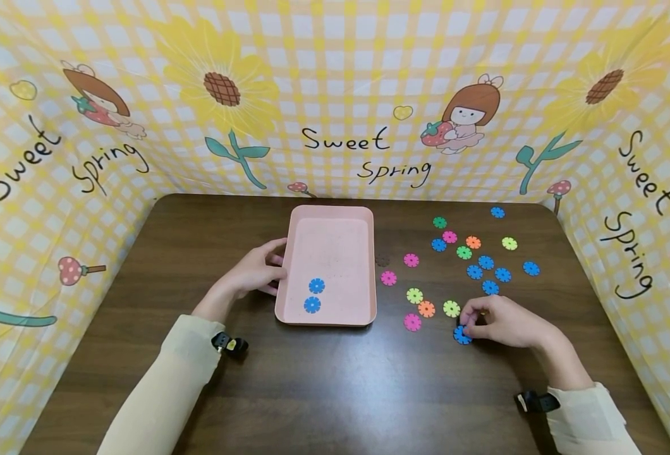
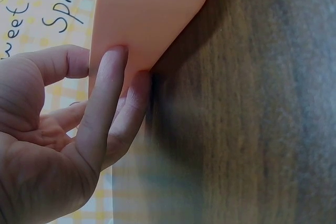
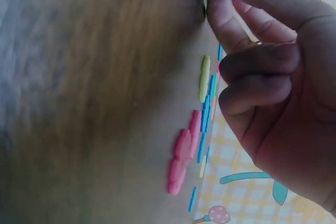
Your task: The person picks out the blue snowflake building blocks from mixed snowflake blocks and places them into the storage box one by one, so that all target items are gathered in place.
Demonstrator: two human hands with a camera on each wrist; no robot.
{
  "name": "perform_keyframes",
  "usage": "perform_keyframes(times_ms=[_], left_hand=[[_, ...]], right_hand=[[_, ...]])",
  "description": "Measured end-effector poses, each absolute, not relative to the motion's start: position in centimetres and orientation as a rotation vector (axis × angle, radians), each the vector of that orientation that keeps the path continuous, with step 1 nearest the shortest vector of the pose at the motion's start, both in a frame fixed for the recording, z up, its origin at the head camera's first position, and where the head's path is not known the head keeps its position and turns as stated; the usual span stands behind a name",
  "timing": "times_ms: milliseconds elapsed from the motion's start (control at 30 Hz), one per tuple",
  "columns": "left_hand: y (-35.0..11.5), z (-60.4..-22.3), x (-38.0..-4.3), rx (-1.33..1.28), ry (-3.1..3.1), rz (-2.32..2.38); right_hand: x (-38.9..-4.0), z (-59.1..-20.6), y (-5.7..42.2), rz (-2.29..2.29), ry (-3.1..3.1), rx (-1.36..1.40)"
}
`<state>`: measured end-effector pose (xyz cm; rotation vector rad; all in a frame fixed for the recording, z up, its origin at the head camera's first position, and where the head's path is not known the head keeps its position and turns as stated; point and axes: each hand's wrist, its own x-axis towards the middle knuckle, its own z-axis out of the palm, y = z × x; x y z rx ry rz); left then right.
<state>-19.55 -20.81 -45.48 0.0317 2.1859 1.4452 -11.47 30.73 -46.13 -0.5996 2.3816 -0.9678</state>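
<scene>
Fingers of the right hand (image 1: 502,321) pinch a notched blue disc (image 1: 462,336), well to the right of the pink tray (image 1: 335,253); whether it touches the surface (image 1: 335,385), I can't tell; the left hand (image 1: 251,272) rests loosely extended fingers against the tray's left side; two blue pieces (image 1: 312,304) lie in its near half; other coloured discs (image 1: 412,323) scatter rightward; checked cloth (image 1: 346,82) stands behind.

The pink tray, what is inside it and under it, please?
Inside the pink tray, two blue snowflake discs lie at the lower left. What is underneath is covered and cannot be seen.
</scene>
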Motion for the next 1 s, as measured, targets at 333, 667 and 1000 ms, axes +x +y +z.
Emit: perform_keyframes(times_ms=[333,667,1000], left_hand=[[-21.0,-45.7,-19.6,0.029,2.194,1.436],[-21.1,-45.6,-19.6,0.034,2.192,1.433],[-21.0,-45.4,-19.6,0.043,2.206,1.421]], right_hand=[[-12.5,-46.1,28.9,-1.183,2.306,-0.622],[-14.9,-45.3,23.1,-1.292,2.372,-0.615],[-17.6,-44.3,16.1,-1.496,2.399,-0.57]])
